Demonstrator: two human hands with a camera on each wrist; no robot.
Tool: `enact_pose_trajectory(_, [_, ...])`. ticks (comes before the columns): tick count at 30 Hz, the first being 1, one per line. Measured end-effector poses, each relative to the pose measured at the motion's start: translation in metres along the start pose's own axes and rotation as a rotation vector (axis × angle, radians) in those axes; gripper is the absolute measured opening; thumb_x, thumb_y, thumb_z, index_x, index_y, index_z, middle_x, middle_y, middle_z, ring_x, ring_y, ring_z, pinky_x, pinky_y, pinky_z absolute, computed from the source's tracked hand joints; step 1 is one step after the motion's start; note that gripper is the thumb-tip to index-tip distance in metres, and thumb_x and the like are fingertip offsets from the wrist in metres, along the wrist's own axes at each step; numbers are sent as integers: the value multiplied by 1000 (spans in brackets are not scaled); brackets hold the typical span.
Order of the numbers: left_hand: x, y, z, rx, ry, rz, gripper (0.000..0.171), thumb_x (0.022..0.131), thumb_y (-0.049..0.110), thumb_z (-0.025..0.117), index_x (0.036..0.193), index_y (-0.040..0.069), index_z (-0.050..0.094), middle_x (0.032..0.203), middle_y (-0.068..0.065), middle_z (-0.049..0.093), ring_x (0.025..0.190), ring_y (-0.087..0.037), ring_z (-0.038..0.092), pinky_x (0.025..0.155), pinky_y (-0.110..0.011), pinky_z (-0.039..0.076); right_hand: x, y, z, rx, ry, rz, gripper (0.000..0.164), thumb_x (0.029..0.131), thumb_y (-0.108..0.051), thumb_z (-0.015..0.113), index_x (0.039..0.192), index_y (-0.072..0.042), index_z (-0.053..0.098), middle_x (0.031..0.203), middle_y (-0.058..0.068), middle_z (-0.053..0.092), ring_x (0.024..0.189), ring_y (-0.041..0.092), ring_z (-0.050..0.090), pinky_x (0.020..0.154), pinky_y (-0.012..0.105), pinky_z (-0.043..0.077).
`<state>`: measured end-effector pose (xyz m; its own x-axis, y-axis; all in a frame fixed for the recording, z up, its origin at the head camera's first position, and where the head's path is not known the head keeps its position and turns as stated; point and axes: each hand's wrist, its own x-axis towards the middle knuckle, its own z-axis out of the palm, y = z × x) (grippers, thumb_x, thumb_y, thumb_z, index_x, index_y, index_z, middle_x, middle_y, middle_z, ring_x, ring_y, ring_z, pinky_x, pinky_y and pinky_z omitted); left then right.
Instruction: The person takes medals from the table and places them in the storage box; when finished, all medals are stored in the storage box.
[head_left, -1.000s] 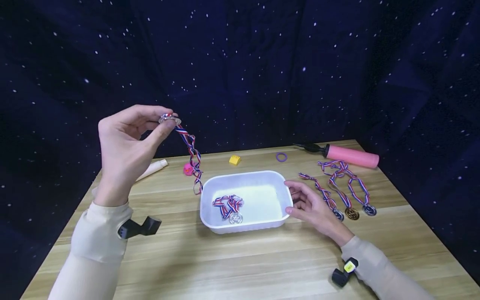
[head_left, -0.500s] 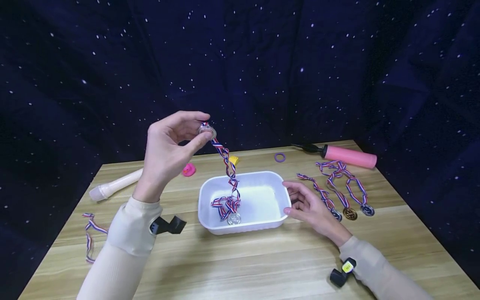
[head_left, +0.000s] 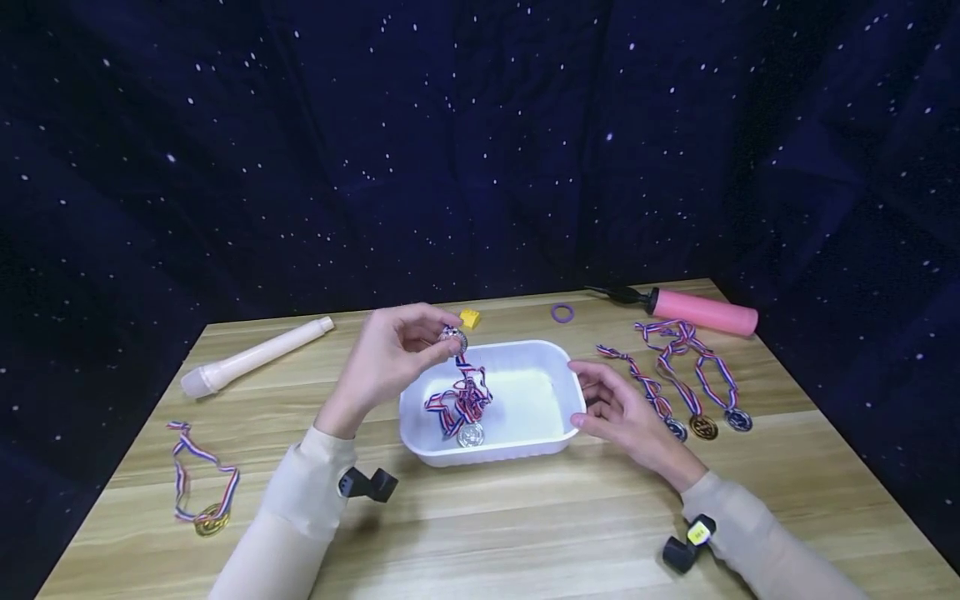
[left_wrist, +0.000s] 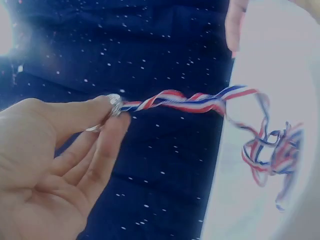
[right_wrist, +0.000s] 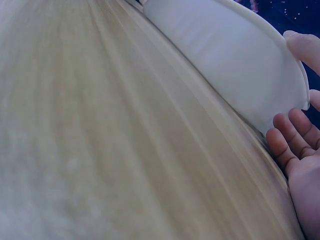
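My left hand pinches a silver medal between thumb and fingers, above the back left of a white plastic tub. The medal's twisted red, white and blue ribbon hangs from it, its lower end in the tub. Another silver medal lies inside at the left with its ribbon bunched, and the two ribbons overlap. At the tub's right end my right hand grips the rim, thumb and forefinger at the edge and the other fingers bent by the outer wall.
A gold medal with ribbon lies at left, below a pale microphone-shaped tube. Right of the tub lie a bronze medal and two silver ones, before a pink hand pump. Behind are a yellow block and purple ring.
My left hand has carried the medal rightward and down over the tub, and its ribbon has sunk into a heap inside. My right hand stays on the rim.
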<state>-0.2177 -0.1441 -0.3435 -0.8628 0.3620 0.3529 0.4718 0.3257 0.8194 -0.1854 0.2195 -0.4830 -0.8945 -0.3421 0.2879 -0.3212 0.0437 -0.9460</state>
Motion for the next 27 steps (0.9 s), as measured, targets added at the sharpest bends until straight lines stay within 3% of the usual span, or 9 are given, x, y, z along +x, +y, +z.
enact_pose_trajectory(3, [-5,-10,4,37,-85,-54,26,94,9,91,118,14,84,97,-2,83,87,-25,81,77,-32,68,0,0,0,-4,1,1,73,95,2,83,160,-4,51,132,25,61,114,31,66,94,26,63])
enact_pose_trajectory(9, [-9,-24,9,110,-243,-61,25,94,5,89,117,12,84,94,1,80,87,-18,79,84,-34,67,-1,0,1,-12,1,-6,73,95,2,83,160,-3,51,132,26,62,114,33,66,96,27,63])
enact_pose_trajectory(12, [-10,-28,11,124,-288,-68,23,92,3,89,113,12,84,91,3,80,85,-17,78,83,-35,67,-1,0,1,-14,2,-8,73,95,2,83,160,-4,51,133,26,62,114,32,66,97,27,62])
enact_pose_trajectory(17, [-10,-35,11,176,-357,-25,18,91,3,91,106,12,86,90,7,82,81,-11,78,79,-32,67,0,1,1,-10,1,-8,72,95,2,83,160,-3,51,132,26,61,114,31,66,97,27,63])
enact_pose_trajectory(23, [-10,-41,13,267,-392,32,17,89,3,93,101,12,87,86,10,81,77,-4,74,75,-28,65,0,1,1,-15,4,-10,72,96,2,82,160,-4,51,133,25,60,115,31,65,98,26,62])
enact_pose_trajectory(27, [-13,-42,14,319,-433,20,16,88,2,92,98,13,86,82,11,79,75,-2,71,75,-25,62,0,0,1,-14,0,-9,72,96,2,82,160,-4,51,134,26,60,115,31,65,99,26,62])
